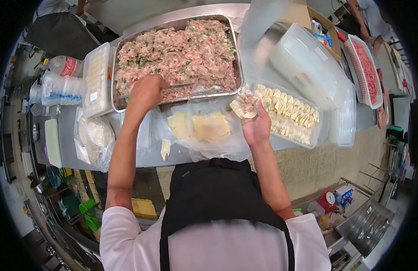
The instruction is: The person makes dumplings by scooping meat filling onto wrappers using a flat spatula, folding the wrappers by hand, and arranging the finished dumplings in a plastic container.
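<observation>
My left hand [148, 92] is closed around a flat metal spreading tool [179, 86], over the near edge of a large metal tray [239, 67]. Ground meat mixed with green bits [177, 54] fills this tray. To the right, my right hand [258, 124] is raised with its fingers curled around a dumpling wrapper [238, 108] with some meat on it. Between my hands, a stack of square yellowish wrappers [211, 126] lies on clear plastic sheeting. Just beyond my right hand stands a clear container [313, 143] with rows of folded dumplings [285, 106].
A lidded box of pale pieces [95, 79], a bagged bundle [95, 135] and plastic bottles [66, 66] stand at left. Clear containers [308, 67] and a basket of pink meat [364, 67] are at right. Other people stand across the table; something blurred hangs at the top.
</observation>
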### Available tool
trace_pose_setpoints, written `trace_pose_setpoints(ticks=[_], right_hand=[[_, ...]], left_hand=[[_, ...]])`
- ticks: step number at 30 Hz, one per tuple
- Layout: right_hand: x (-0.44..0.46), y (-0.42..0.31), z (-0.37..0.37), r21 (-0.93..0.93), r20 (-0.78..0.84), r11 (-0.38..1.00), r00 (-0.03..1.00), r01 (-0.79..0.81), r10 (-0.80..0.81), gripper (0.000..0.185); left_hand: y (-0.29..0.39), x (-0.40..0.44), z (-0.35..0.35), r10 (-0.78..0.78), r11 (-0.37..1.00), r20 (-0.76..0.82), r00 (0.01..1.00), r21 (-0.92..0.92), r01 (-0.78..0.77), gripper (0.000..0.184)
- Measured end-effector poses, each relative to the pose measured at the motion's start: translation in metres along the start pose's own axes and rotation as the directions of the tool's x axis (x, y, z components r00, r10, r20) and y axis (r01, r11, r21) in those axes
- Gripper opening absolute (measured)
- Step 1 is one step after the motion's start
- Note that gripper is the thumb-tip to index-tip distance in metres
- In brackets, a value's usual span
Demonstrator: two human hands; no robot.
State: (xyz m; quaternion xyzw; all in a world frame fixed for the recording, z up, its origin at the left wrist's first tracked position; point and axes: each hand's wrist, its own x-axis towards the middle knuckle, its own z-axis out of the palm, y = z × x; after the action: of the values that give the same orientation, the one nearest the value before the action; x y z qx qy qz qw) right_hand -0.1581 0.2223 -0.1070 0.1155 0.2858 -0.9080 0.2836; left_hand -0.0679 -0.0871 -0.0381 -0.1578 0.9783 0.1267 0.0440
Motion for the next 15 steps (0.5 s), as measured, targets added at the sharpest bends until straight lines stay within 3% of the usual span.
trace_pose_setpoints(ticks=[1,4,5,7,8,9,11,12,14,15], right_hand=[[-0.001,0.001,0.002,-0.009,-0.009,1.000,1.000,0.000,0.000,0.041],[0.001,0.004,0.004,-0.016,0.006,1.000,1.000,-0.015,0.015,0.042],[0.000,0.003,0.001,-0.019,0.019,0.999,0.999,-0.028,0.028,0.042],[-0.002,0.004,0.007,-0.040,-0.027,0.999,1.000,-0.009,0.008,0.043],[-0.002,0.003,0.010,-0.057,-0.064,0.998,0.998,0.001,-0.005,0.044],[0.000,0.004,0.007,-0.060,-0.064,0.998,0.998,0.003,-0.007,0.044],[0.005,0.008,-0.002,-0.025,0.016,0.999,0.999,-0.030,0.030,0.045],[0.006,0.008,-0.001,-0.027,0.014,0.999,0.999,-0.029,0.029,0.045],[0.006,0.010,0.003,-0.037,0.028,0.999,0.999,-0.016,0.017,0.046],[0.006,0.010,0.004,-0.043,0.033,0.999,0.999,-0.021,0.022,0.046]], left_hand=[[-0.006,0.001,0.013,-0.003,1.000,0.000,1.000,0.001,0.003,0.037],[-0.023,0.007,0.041,0.242,0.970,0.080,0.967,0.012,-0.244,0.036],[-0.030,0.009,0.044,0.249,0.968,0.083,0.965,0.008,-0.251,0.036],[-0.016,0.007,0.010,0.314,0.900,0.111,0.943,-0.350,-0.258,0.032],[-0.009,0.002,-0.003,0.243,0.858,0.152,0.958,-0.493,-0.140,0.032],[-0.003,-0.002,-0.010,0.245,0.856,0.150,0.958,-0.497,-0.141,0.032],[0.004,-0.006,-0.016,0.080,0.831,0.063,0.995,-0.555,-0.031,0.034],[0.005,-0.004,-0.014,0.081,0.830,0.064,0.995,-0.556,-0.032,0.034],[0.003,0.006,-0.004,0.186,0.940,-0.019,0.982,-0.286,-0.183,0.032],[0.005,0.012,0.005,0.178,0.941,-0.024,0.984,-0.288,-0.178,0.032]])
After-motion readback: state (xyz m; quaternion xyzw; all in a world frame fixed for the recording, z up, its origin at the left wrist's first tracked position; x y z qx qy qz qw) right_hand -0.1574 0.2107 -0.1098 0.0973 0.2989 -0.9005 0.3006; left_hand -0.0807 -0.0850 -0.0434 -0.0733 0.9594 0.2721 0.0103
